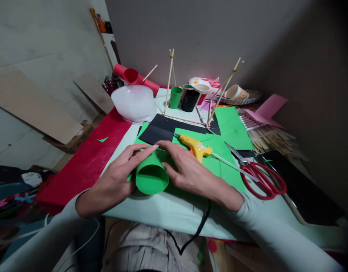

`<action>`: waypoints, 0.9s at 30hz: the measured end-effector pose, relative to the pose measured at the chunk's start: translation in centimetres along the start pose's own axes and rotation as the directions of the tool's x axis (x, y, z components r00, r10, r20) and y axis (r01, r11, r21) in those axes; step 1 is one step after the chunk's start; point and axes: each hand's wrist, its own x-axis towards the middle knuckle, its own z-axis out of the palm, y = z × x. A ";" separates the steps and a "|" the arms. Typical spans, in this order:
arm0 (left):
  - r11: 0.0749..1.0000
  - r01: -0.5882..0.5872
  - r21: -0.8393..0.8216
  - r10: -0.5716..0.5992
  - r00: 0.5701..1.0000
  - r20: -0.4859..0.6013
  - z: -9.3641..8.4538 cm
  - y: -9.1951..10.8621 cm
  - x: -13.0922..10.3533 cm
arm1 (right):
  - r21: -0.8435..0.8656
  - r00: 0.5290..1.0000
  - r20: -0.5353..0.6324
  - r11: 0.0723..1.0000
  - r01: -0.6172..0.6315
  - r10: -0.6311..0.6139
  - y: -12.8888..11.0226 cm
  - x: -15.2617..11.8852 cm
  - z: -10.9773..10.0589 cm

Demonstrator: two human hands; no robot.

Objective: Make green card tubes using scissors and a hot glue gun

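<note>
A rolled green paper tube [151,181] lies on the table's front part with its round end facing me. My left hand [120,170] wraps its left side, fingers reaching over the top. From the right, my right hand [182,164] grips the same tube, its fingertips meeting the left ones above it. Just beyond my right hand lies a yellow glue gun [198,145] with a glue stick out of its back. It rests on green paper sheets [225,166], and black paper [157,128] is behind the tube.
Red-handled scissors [261,179] and a dark tablet-like slab [301,189] lie at right. A stick frame [168,83] stands behind, near a green cup [176,97] and a black cup [190,100]. A white translucent bowl [134,102] is at back left. A black cord [200,226] hangs over the front edge.
</note>
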 end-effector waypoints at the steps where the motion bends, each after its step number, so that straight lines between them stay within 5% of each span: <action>1: 1.000 -0.016 -0.016 0.017 1.000 0.005 0.0 -0.1 0.0 | 0.010 0.999 0.028 1.000 0.018 -0.018 0.2 0.1 0.3; 9: 0.993 0.063 -0.095 -0.060 0.997 0.039 -0.3 -0.6 -0.5 | 0.197 0.992 0.116 0.980 0.019 -0.043 0.0 -0.3 0.3; 15: 0.988 0.090 -0.123 -0.087 0.996 0.027 -0.7 -0.3 -0.4 | 0.224 0.972 0.153 0.964 0.141 -0.177 -0.8 -0.8 0.5; 22: 0.913 0.229 -0.339 -0.277 0.956 -0.101 -0.5 0.4 0.1 | 0.396 0.993 -0.048 0.911 0.115 -0.104 -1.7 -0.4 1.3; 27: 0.746 0.338 -0.574 -0.413 0.911 -0.001 0.0 -0.3 0.5 | 0.643 0.995 0.003 0.762 -0.080 0.102 -1.1 0.2 0.7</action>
